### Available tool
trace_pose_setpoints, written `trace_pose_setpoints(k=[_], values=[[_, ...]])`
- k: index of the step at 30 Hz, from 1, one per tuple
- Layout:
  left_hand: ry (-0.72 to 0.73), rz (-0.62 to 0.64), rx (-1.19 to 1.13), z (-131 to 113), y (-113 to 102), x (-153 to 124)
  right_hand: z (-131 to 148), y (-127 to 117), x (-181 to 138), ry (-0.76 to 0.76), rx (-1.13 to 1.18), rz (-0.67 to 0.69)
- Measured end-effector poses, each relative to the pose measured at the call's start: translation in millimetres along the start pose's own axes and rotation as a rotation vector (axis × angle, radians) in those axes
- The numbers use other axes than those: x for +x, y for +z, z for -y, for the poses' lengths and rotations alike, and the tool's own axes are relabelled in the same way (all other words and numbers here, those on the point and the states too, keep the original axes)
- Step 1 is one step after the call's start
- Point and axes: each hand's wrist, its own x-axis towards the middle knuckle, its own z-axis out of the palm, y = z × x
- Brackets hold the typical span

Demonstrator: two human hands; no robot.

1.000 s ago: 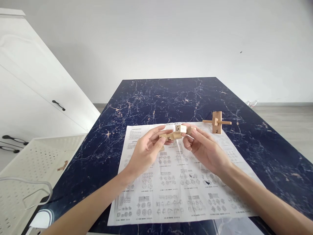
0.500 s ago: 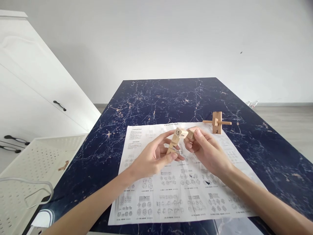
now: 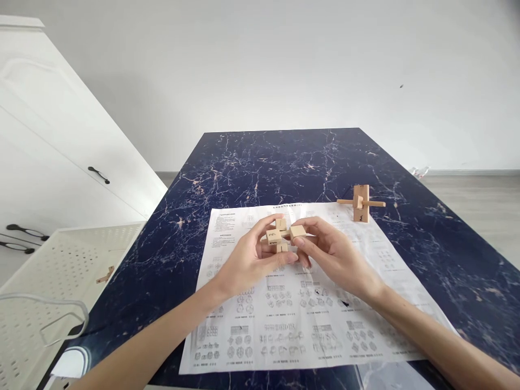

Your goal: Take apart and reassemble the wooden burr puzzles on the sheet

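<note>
Over a printed sheet of puzzle diagrams, my left hand is closed round a pale wooden interlocking puzzle piece. Its block ends stick out between thumb and fingers, and some carry black pen marks. My right hand pinches a wooden puzzle block between thumb and fingers, just right of the left hand's piece. The two pieces are close together; fingers hide whether they are joined.
A wooden cross-shaped puzzle stands at the sheet's upper right on the dark blue marbled table. Left of the table, a cream perforated basket holds a small wooden piece. A white cabinet stands behind it.
My left hand has turned its piece, so other marked faces show. My right hand has moved slightly left and down, bringing its block level beside the left hand's piece.
</note>
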Motion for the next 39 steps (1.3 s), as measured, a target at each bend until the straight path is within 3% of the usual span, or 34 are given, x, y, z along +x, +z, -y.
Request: trace_pose_setpoints(k=[8,24,30,39], values=[[0.019,-0.037,0.149,-3,3,-2,-4,1,-2,-0.058,-0.191,-0.090],[0.266,-0.008,0.328,5,0,-4,-2,0,-2,0.031,-0.224,0.005],[0.282,0.021,0.358,6,-2,-4,-3,2,-2,0.005,-0.227,0.026],[0.163,0.017,0.316,3,1,-7,-10,3,-2,0.019,-0.315,-0.041]])
